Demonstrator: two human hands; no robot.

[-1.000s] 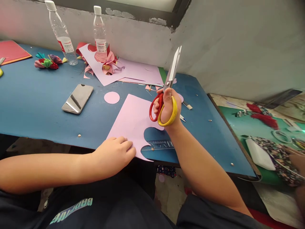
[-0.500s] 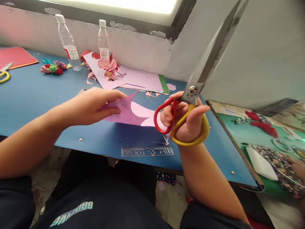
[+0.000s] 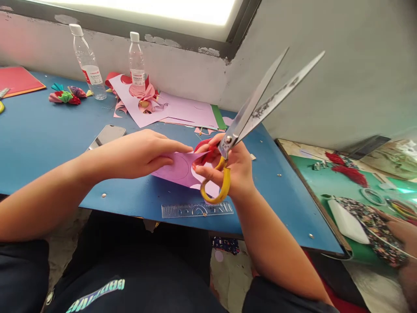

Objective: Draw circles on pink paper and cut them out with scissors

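My left hand (image 3: pixel 148 152) pinches a sheet of purple paper (image 3: pixel 176 167) above the blue table. A pencilled circle shows on the sheet, and its right side has curved cut-outs. My right hand (image 3: pixel 233 167) holds a pair of scissors (image 3: pixel 228 140) with one red and one yellow handle. The blades are spread apart and point up and away to the right. Fingertips of that hand reach the paper's right edge and seem to touch it. Below the paper, a clear plastic ruler (image 3: pixel 197 210) lies near the table's front edge.
Two water bottles (image 3: pixel 87 65) stand by the wall. Purple sheets (image 3: pixel 189 108) and scraps lie behind my hands, a phone (image 3: pixel 107 134) beside my left wrist. Red paper (image 3: pixel 21 80) and a colourful fabric bundle (image 3: pixel 68 95) sit at left. A green table (image 3: pixel 309 182) adjoins on the right.
My right hand has moved left to the paper, and the scissors have tilted lower with their blades spread wider. The phone behind my left hand shows more.
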